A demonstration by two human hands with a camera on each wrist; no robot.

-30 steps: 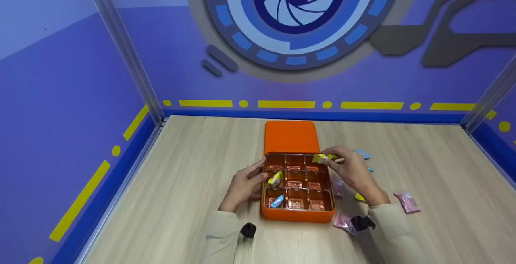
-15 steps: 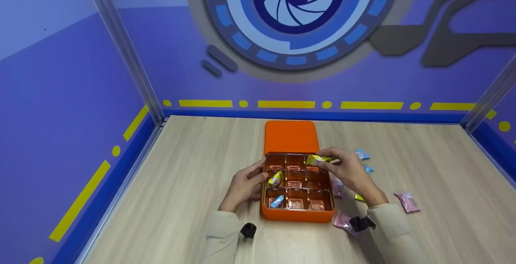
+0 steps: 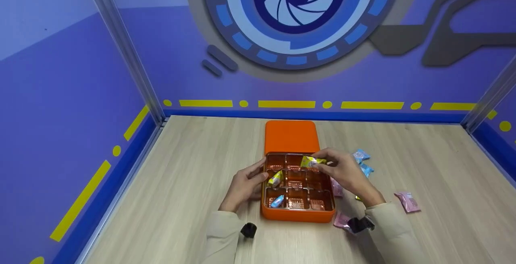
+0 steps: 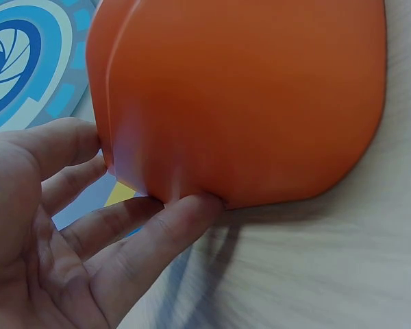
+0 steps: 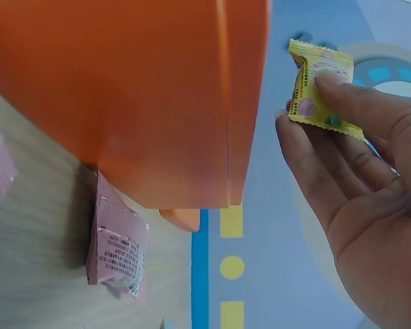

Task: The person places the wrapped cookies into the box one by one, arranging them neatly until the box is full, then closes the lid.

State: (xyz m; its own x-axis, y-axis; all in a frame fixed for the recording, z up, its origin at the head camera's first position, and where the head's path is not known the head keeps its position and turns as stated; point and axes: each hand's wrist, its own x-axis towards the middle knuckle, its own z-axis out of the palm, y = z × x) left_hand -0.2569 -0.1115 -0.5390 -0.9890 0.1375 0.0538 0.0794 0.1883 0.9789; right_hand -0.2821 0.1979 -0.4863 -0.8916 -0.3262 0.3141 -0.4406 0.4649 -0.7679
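Your right hand (image 3: 342,171) pinches a yellow candy wrapper (image 3: 311,161) over the far-right cell of the orange tray (image 3: 297,215), while your left hand (image 3: 244,183), fingers straight, steadies its left wall. The sweet looks light and crinkly; hold its middle, not the slippery crimped ends

One orange box (image 3: 297,211) stood on the table, its tray divided into nine compartments, with one orange lid (image 3: 291,136) lying just beyond its far edge. Three candies were at the tray: one yellow (image 3: 275,179) in the left middle cell, one blue (image 3: 277,201) in the near left cell, and one yellow (image 3: 312,161) held over the far right cell. To the right lay two blue candies (image 3: 360,154) and at least three pink ones (image 3: 407,200).
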